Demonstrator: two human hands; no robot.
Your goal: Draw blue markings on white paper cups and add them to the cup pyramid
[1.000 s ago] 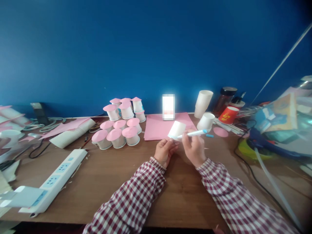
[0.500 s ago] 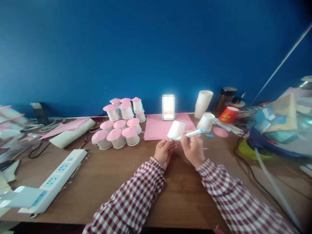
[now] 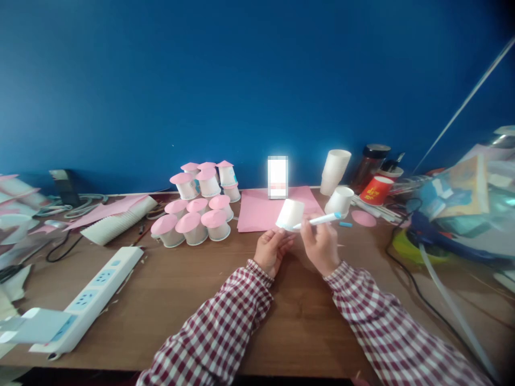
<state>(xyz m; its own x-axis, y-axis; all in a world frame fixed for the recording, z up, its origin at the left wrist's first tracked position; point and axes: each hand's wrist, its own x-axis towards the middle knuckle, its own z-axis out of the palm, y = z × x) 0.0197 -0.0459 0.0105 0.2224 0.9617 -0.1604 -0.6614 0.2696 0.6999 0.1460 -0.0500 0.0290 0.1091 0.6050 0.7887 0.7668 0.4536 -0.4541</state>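
My left hand (image 3: 272,251) pinches a white paper cup (image 3: 290,213) by its lower rim, the cup tilted with its base up. Blue colour shows along that rim. In my right hand (image 3: 321,244) is a white marker with a blue end (image 3: 324,219), its tip at or very near the cup's rim; contact cannot be made out. Pink paper sheets (image 3: 255,210) lie just behind the cup. A small blue marker cap (image 3: 345,224) rests on the table right of my right hand.
Several cups with pink cone tops (image 3: 192,225) stand at left. A power strip (image 3: 94,295) lies nearer. On the right are a stack of white cups (image 3: 335,171), another white cup (image 3: 340,201), a red cup (image 3: 376,189), a dark jar (image 3: 372,163) and a black cable (image 3: 414,287).
The marker and my right hand have shifted slightly right along the cup's rim. My left hand keeps its hold, and the cup stays almost in place.
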